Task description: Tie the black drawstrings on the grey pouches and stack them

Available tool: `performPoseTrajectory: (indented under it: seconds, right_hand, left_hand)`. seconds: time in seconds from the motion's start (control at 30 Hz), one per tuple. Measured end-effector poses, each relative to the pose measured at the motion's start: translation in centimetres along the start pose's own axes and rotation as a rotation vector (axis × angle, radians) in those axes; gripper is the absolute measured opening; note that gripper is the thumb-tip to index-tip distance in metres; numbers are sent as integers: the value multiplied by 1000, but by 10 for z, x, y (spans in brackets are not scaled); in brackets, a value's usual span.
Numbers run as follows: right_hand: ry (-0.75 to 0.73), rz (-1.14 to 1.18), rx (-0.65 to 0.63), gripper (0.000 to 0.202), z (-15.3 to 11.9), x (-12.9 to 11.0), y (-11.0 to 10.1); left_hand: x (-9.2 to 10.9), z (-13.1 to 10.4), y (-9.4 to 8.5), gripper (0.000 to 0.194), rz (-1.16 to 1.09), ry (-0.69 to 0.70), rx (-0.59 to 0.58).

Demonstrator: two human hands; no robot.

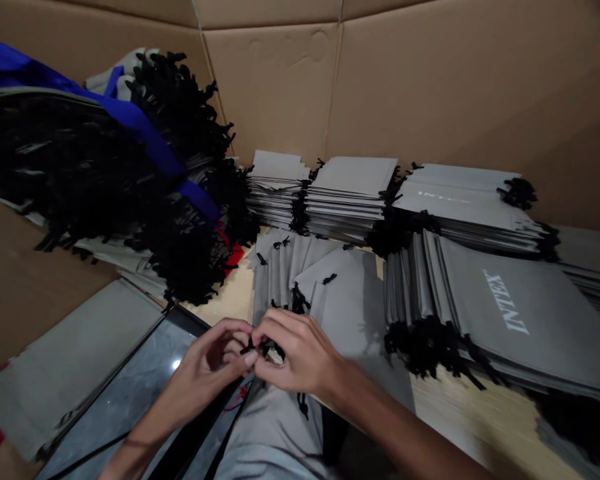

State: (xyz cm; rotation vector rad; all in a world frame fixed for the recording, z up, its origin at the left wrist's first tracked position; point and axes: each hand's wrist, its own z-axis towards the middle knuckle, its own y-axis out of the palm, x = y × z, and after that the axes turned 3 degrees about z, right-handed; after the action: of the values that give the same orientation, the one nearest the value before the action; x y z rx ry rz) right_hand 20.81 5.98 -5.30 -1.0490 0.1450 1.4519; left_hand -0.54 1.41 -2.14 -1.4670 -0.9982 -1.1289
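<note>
My left hand and my right hand meet at the lower middle of the view. Both have their fingers pinched on a black cord, with the fingertips almost touching. Just beyond them lies a loose pile of grey bags with short black cord ends. To the right, a stack of grey bags marked INTEX has bunched black cords along its near edge.
Cardboard walls rise behind several stacks of grey bags. A large heap of black cords with a blue strap fills the left. A dark glossy panel lies at the lower left, beside flat grey bags.
</note>
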Motion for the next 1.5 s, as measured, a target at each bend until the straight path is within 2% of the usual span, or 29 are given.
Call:
performPoseTrajectory:
  seconds: [0.17, 0.27, 0.47, 0.6, 0.87, 1.03, 1.2, 1.5]
  right_hand:
    - [77, -30, -83, 28, 1, -4, -2]
    - [58, -23, -136, 38, 2, -2, 0]
    - [58, -95, -140, 26, 0, 6, 3]
    - [39, -191, -130, 15, -2, 7, 5]
    - [-37, -245, -96, 19, -1, 4, 5]
    - [-51, -298, -82, 16, 0, 2, 4]
    - [-83, -353, -69, 15, -1, 1, 4]
    - [-140, -442, -119, 15, 1, -2, 2]
  left_hand:
    - [-9, 1, -5, 22, 136, 36, 34]
    - [-14, -1, -9, 20, 263, 117, 62]
    - [-12, -11, -15, 19, 529, 287, 123]
    - [-8, -14, -16, 18, 578, 320, 160]
    - [0, -13, -20, 17, 631, 434, 160]
    - [-3, -14, -21, 23, 672, 416, 150]
    - [-5, -15, -11, 32, 661, 366, 167]
    - [-5, -17, -8, 20, 679, 368, 170]
